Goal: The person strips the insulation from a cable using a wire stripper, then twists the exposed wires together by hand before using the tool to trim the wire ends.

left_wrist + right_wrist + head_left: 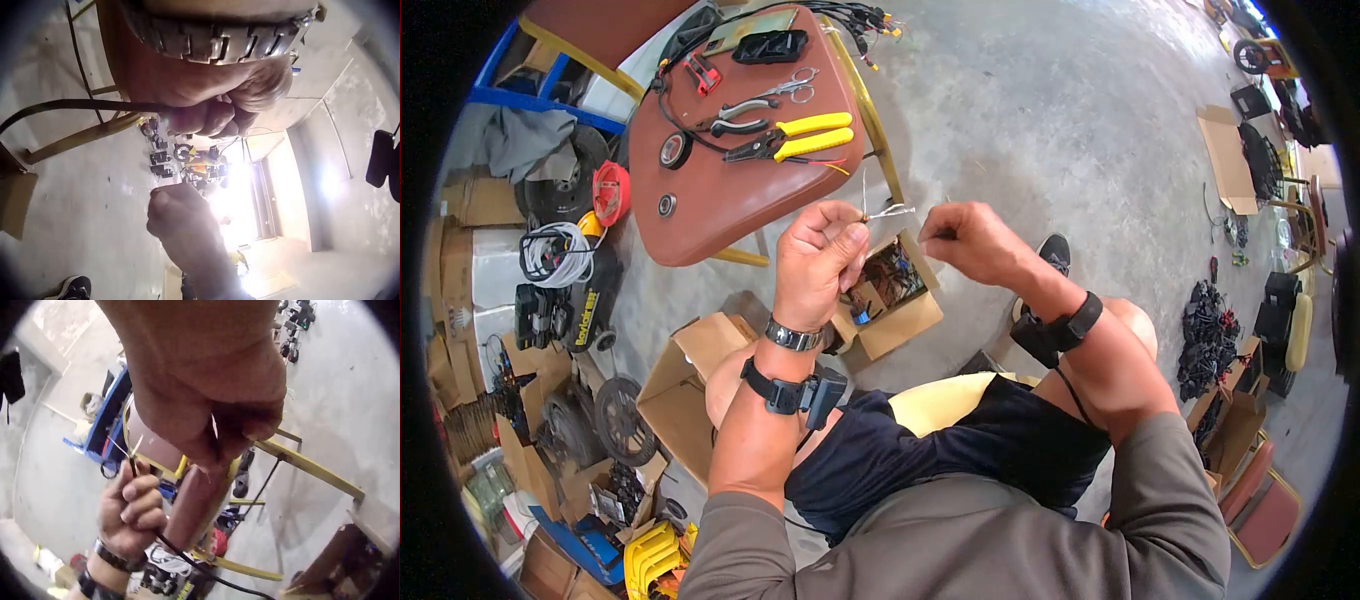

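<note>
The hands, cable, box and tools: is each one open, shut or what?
Cable: end bare, wires spread
Left hand: curled round cable
Right hand: fingers curled, off the cable
Cardboard box below hands: open
Yellow-handled pliers: handles apart
Grey-handled pliers: handles apart
Scissors: too small to tell

yellow-handled pliers (790, 138), reddish-brown seat (740, 150), plain grey shirt (1000, 530)
</note>
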### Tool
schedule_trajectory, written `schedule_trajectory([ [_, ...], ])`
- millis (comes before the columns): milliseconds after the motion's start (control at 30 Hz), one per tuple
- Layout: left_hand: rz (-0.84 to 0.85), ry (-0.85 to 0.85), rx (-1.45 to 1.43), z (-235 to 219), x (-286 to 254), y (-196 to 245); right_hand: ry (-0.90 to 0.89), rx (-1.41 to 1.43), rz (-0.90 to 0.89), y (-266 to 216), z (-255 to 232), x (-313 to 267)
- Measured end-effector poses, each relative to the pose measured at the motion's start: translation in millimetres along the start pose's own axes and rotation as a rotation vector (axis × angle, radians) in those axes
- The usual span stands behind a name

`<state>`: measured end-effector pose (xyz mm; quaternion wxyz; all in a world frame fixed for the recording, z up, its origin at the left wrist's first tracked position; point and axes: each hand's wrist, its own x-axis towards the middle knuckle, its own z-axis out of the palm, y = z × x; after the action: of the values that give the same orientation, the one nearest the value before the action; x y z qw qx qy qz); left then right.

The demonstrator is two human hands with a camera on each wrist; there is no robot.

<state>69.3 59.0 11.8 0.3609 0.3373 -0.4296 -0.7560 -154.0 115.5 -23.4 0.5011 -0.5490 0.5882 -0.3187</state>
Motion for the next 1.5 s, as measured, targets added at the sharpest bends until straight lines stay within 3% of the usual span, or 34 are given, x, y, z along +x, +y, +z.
schedule_trajectory([
  [267, 0.053, 0.038, 0.025, -10.6, -3.6, 4.1, -0.003, -0.266, -0.299, 33.1, 42.9, 9.3],
  [567, 0.049, 0.02, 0.004, -14.8, -6.4, -0.3, -0.079, -0.164, -0.049, -0.8, 30.5, 9.4],
  [767, 0.023, 0.024, 0.047, -4.3, -4.0, -6.3, 0.006, 0.379, -0.071, -25.9, -2.9, 2.8],
  [800, 0.007, 0.026, 0.064, -1.9, -3.0, -6.0, -0.002, 0.375, -0.141, -30.3, -8.3, -1.5],
  [1300, -0.121, -0.079, 0.033, 31.7, 10.7, -17.5, 0.136, 0.2, -0.185, -38.4, -32.9, -12.8],
  [1400, -0.089, -0.101, 0.067, 31.2, 14.5, -19.6, 0.113, 0.314, -0.149, -33.1, -35.0, -8.1],
  [1500, -0.055, -0.122, 0.127, 32.2, 14.6, -16.5, -0.05, 0.486, -0.04, -40.3, -48.9, -10.1],
])
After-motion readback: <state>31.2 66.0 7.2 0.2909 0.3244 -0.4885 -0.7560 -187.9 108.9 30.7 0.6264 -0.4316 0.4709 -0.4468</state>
